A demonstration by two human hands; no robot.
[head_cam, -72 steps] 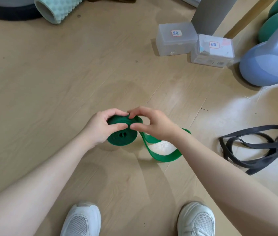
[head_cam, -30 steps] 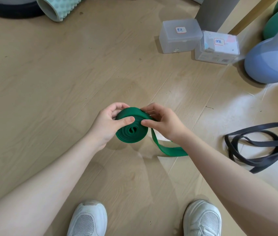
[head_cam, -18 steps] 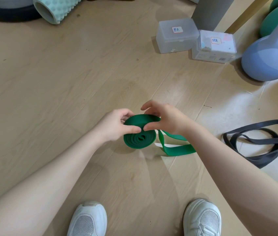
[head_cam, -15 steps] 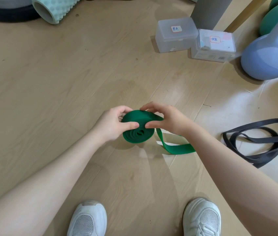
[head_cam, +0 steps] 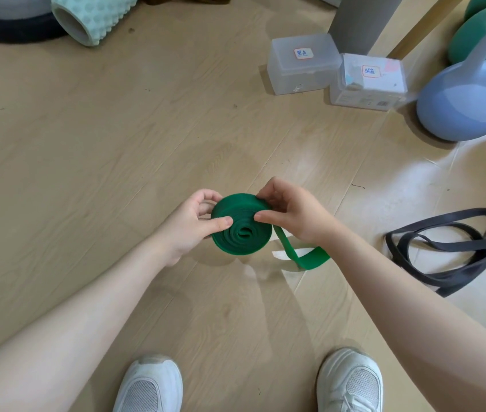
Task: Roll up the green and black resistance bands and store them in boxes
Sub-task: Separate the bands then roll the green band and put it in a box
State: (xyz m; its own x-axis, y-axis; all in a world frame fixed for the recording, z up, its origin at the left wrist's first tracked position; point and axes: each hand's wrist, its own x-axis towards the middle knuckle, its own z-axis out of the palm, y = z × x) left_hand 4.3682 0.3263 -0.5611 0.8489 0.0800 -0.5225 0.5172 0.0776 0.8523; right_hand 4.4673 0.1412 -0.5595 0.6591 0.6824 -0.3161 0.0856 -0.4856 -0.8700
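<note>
Head camera, looking down past two bare forearms, shows a wide green rubber resistance band (head_cam: 241, 233) wound most of the way into a flat coil and held above a pale wood-plank floor (head_cam: 87, 150). The left hand (head_cam: 194, 226) is closed on the coil's left side, thumb pressed on the near face and fingers curled behind the rim. The right hand (head_cam: 292, 215) is closed on the coil's right side, thumb on the near face and fingers over the top edge. A short unrolled tail of the same band drops from under the right hand and bends on the floor just right of the coil. A thin black rubber resistance band (head_cam: 455, 248) lies unrolled in loose loops on the floor, well apart to the right. Farther off sit two frosted plastic lidded boxes, each with a small handwritten label: the left box (head_cam: 301, 68) and the right box (head_cam: 368, 81), side by side and touching or nearly so, both with lids on. A pale blue kettlebell (head_cam: 467, 105) stands just right of the boxes, with a teal one (head_cam: 485, 31) behind it. A mint knobbed foam roller (head_cam: 93, 16) lies at top left. Two white mesh sneakers (head_cam: 149, 385) show at the bottom edge.
</note>
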